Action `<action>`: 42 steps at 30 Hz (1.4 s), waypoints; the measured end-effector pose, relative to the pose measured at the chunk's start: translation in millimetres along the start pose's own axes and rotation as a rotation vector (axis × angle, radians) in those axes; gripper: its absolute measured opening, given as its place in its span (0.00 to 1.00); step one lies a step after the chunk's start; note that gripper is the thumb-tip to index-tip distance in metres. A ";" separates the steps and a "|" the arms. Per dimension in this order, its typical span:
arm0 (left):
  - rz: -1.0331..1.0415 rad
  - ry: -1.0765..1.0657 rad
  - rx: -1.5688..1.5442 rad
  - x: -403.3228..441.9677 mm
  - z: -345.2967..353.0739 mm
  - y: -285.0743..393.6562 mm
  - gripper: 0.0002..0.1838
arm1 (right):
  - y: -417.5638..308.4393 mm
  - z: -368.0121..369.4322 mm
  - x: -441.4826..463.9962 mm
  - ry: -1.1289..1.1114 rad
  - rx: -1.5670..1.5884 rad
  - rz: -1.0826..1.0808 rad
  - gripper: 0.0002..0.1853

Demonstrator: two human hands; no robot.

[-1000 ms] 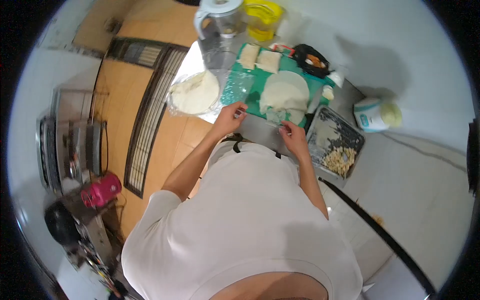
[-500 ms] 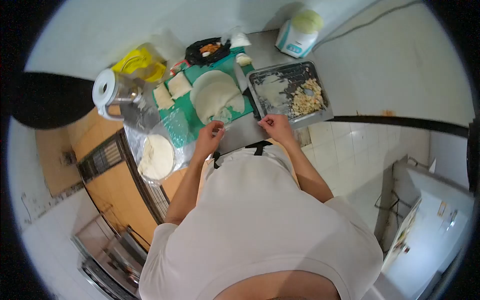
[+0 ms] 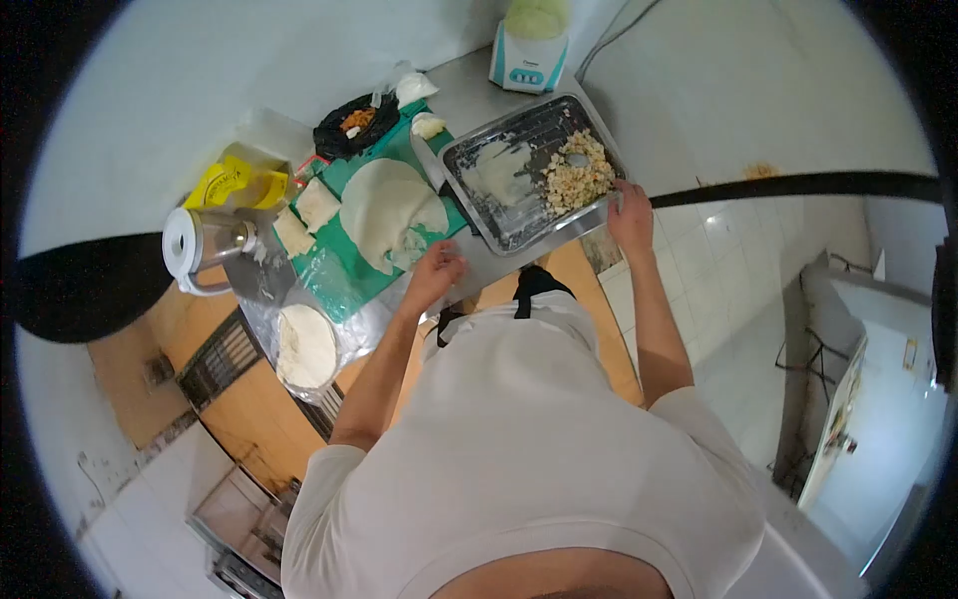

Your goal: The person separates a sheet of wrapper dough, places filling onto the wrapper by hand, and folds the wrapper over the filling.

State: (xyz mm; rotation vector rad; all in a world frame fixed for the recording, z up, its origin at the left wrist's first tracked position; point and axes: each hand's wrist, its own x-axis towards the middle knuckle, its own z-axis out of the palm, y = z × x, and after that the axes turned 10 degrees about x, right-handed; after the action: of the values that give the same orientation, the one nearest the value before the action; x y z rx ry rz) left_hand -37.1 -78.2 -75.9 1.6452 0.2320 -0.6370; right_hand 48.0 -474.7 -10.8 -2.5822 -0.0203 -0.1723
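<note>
While the right hand (image 3: 631,222) meets the tray (image 3: 537,138) at its corner, handling it seems the step.
Left hand (image 3: 435,272) apart, near dough (image 3: 384,205); grips unclear.

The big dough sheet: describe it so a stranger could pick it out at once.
On the steel counter, find the green board, left of the metal tray. The dough sheet lies on it, pale and roundish. It is far wider than the two squarish pieces beside it, with a ragged, torn-looking edge near the left hand.
</note>
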 end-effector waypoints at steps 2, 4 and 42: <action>-0.062 0.059 -0.107 9.3 17.0 -1.9 0.30 | 28.9 6.7 18.6 -0.086 -0.074 -0.037 0.23; -0.075 0.164 -0.146 14.1 44.2 2.0 0.30 | 48.8 8.4 36.2 -0.178 -0.120 -0.075 0.23; -0.158 0.685 -0.350 26.5 135.6 17.4 0.18 | 69.0 13.3 170.7 -0.612 -0.098 -0.236 0.23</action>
State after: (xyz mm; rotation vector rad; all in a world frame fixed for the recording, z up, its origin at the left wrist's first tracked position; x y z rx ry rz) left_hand -43.5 -217.2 -82.2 1.4577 0.9231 -0.1103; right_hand 222.3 -529.9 -36.4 -2.6210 -0.5505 0.5459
